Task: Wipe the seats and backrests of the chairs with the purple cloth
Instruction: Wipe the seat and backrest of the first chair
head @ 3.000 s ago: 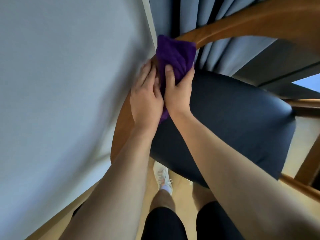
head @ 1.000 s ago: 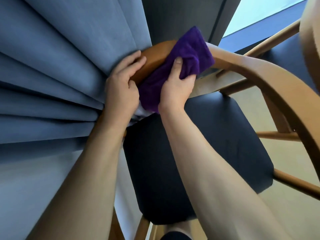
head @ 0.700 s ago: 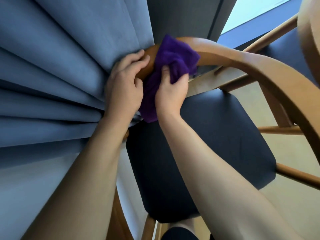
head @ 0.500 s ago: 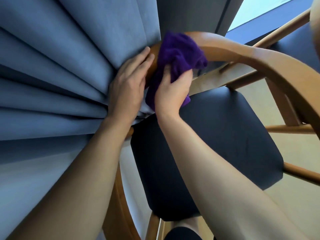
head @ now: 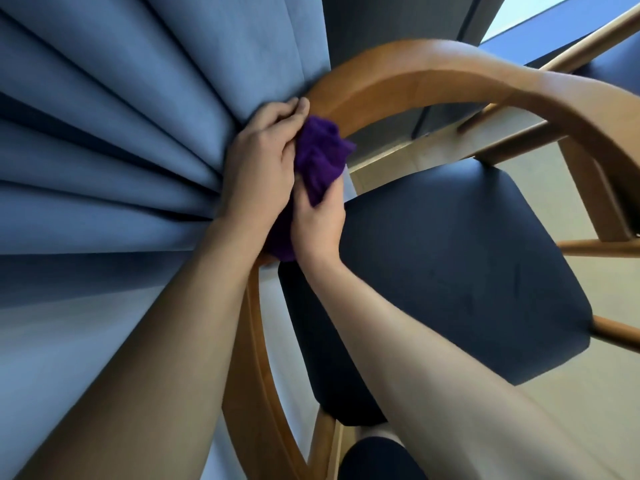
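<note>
We note the purple cloth [head: 320,154], bunched in the right hand's [head: 317,223] grip, has moved down the backrest [head: 433,67], beside the left hand [head: 259,157] clasping that backrest; upper curve judged wiped.

Head camera | worn high, tilted steeply down | close above curved light-brown wooden backrest [head: 433,62] | only view

The cloth [head: 320,157] lies on the backrest [head: 433,67], curtain [head: 121,133] to its left, seat [head: 450,271] right.
</note>
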Tool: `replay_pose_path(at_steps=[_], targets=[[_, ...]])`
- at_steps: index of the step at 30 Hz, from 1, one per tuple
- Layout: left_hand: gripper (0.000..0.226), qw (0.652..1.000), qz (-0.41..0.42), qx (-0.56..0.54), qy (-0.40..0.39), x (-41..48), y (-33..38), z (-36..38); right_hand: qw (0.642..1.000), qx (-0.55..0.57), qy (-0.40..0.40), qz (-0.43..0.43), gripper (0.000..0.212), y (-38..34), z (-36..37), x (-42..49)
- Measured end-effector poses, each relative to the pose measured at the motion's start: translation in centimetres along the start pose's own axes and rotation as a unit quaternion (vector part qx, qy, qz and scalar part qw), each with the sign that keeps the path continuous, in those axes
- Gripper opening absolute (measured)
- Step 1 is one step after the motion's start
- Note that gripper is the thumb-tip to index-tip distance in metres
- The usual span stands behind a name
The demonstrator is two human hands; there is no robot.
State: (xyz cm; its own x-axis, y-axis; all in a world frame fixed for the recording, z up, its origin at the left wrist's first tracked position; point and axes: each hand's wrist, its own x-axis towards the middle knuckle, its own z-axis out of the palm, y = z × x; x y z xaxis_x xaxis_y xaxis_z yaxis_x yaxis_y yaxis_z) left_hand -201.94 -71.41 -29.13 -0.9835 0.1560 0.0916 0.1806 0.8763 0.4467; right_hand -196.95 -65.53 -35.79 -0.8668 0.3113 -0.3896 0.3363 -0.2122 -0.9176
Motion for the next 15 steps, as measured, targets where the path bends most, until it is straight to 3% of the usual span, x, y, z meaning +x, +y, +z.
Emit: replay_pose_path(at_steps=[3, 6, 8, 12, 15], targets=[[0.042, 1.0, -0.005, -0.023, 0.011, -0.1, 0.1, 0.0, 0.999, -0.006, -0.044, 0.005, 0.045, 0.8, -0.2, -0.3], [0.042, 0.999, -0.032, -0.041, 0.015, -0.2, 0.7, 0.0, 0.999, 0.002, -0.031, 0.011, 0.041, 0.1, -0.8, 0.1], [0.039, 0.998, -0.052, -0.025, 0.011, 0.1, 1.4, 0.0, 0.999, 0.024, 0.003, 0.025, 0.037, -1.1, -1.2, 1.3], [0.023, 0.994, -0.085, 0.054, 0.034, 1.5, 3.5, 0.3, 0.989, 0.087, 0.112, 0.038, 0.057, -5.1, -3.3, 5.6], [0.025, 0.994, -0.08, 0.064, 0.049, 3.4, 5.5, 0.9, 0.982, 0.105, 0.153, 0.047, 0.06, -6.9, -6.0, 7.9]])
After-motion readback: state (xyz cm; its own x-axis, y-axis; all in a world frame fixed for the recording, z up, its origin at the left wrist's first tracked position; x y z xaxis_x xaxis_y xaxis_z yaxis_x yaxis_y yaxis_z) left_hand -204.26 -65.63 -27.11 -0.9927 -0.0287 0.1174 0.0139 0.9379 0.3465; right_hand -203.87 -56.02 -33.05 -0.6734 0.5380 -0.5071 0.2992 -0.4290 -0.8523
